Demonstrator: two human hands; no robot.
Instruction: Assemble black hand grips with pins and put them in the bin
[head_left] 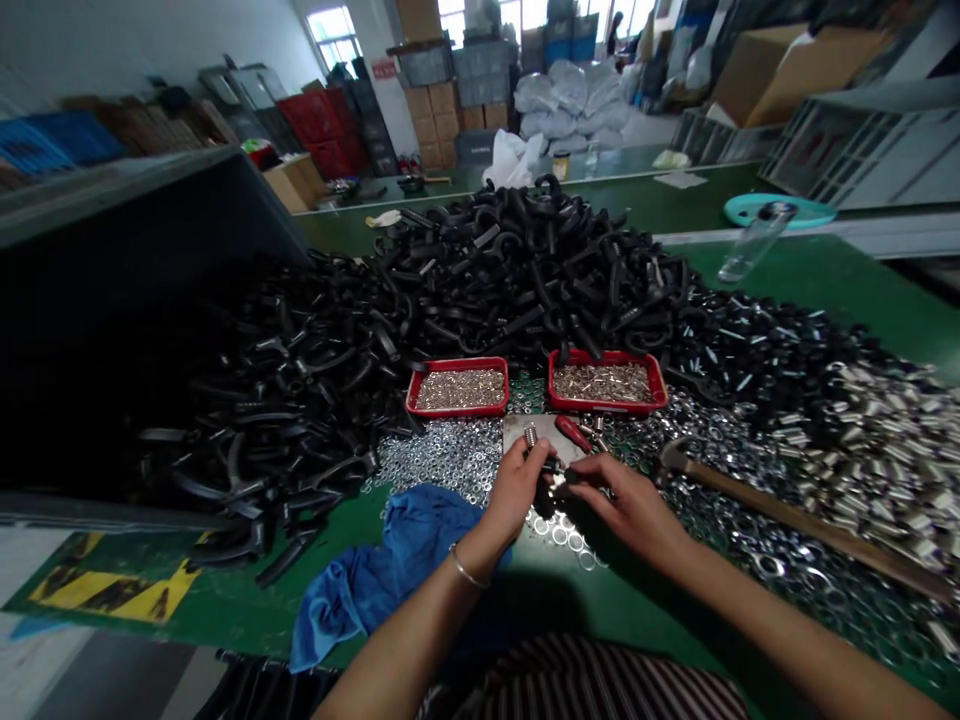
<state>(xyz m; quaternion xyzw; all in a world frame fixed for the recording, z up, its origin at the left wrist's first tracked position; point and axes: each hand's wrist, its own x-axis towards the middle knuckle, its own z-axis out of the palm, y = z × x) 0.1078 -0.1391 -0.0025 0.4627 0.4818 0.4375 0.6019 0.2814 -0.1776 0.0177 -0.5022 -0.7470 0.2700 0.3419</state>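
Observation:
Near the middle of the bench, my left hand [514,490] is closed around a black part [545,497], with a ribbed metal piece [530,434] sticking up beyond its fingers. My right hand [628,497] pinches a small black piece [571,476] against the right side of that part. Whether the two black pieces are joined, I cannot tell. Just beyond the hands lies a metal plate [513,432], with a red-handled tool [572,433] at its right. Several flat metal rings [575,541] lie on the green bench under my hands.
Two red trays [410,402] [661,388] of small metal pieces stand before a heap of black curved parts [517,270]. A hammer [780,510] lies at right among metal rings, near silvery cylinders [892,460]. A blue cloth [397,560] is left of my forearm.

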